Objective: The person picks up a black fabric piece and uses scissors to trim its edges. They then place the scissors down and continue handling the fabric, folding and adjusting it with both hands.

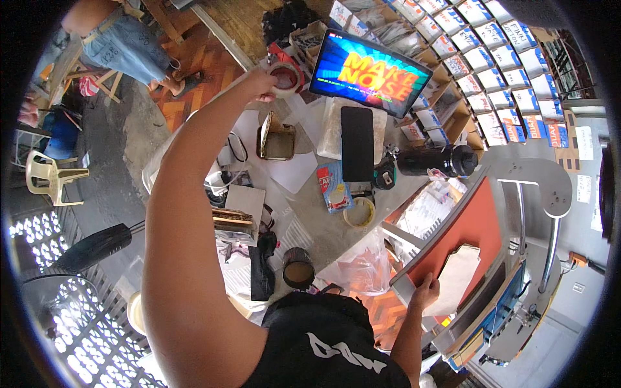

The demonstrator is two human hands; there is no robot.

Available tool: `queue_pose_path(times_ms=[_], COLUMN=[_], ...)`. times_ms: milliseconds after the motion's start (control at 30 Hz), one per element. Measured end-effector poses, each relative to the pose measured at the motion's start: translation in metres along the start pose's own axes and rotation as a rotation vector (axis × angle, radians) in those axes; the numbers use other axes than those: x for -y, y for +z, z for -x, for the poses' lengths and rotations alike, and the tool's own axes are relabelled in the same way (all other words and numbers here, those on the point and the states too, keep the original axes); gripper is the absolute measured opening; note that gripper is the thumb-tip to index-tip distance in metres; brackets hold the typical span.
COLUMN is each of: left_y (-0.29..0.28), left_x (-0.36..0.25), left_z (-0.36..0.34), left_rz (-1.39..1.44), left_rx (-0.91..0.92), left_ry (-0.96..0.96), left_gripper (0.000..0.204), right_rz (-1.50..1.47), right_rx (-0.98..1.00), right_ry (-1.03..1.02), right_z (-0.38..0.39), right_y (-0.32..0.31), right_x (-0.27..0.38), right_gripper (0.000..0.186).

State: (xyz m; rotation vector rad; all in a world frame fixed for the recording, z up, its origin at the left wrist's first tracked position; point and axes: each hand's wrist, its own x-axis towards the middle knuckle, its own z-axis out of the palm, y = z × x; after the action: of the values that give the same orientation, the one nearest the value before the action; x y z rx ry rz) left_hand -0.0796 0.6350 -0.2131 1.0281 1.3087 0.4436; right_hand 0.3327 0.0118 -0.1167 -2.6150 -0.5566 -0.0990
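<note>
My left arm stretches across the table to its far side, where my left hand [260, 88] closes on the near-left edge of a wide tape roll [292, 90]. Some of those fingers are hidden behind the roll. At the lower right, my right hand [424, 292] pinches the near-left edge of a flat beige piece [456, 275], possibly cloth or card. That piece lies on the reddish-orange pad [475, 216] of a grey machine resembling a heat press. Nearest the left hand on the table is an open tin [277, 145] with its lid raised.
A lit tablet [370, 72], black phone [357, 143], black bottle [427, 161] and smaller tape roll [359, 212] crowd the table [317, 242]. A mug [298, 268] stands near my body. Labelled boxes [482, 58] rise at right. Another person's legs [129, 55] show far left.
</note>
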Motion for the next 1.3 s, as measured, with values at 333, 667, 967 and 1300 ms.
queue_pose_path(times_ms=[333, 667, 967, 1300], left_y=[-0.044, -0.009, -0.026, -0.033], left_x=[0.000, 0.032, 0.000, -0.028], left_z=[0.077, 0.140, 0.140, 0.111], left_rz=[-0.986, -0.658, -0.736, -1.056], left_rx=[0.361, 0.337, 0.041, 0.002], left_ry=[0.169, 0.311, 0.233, 0.509], left_gripper=[0.071, 0.057, 0.053, 0.065], right_rz=[-0.036, -0.078, -0.017, 0.005], right_rx=[-0.002, -0.012, -0.032, -0.029], right_ry=[-0.006, -0.026, -0.028, -0.087], right_z=[0.003, 0.005, 0.008, 0.005], right_y=[0.002, 0.001, -0.001, 0.000], right_x=[-0.005, -0.002, -0.001, -0.008], right_gripper=[0.043, 0.043, 0.039, 0.038])
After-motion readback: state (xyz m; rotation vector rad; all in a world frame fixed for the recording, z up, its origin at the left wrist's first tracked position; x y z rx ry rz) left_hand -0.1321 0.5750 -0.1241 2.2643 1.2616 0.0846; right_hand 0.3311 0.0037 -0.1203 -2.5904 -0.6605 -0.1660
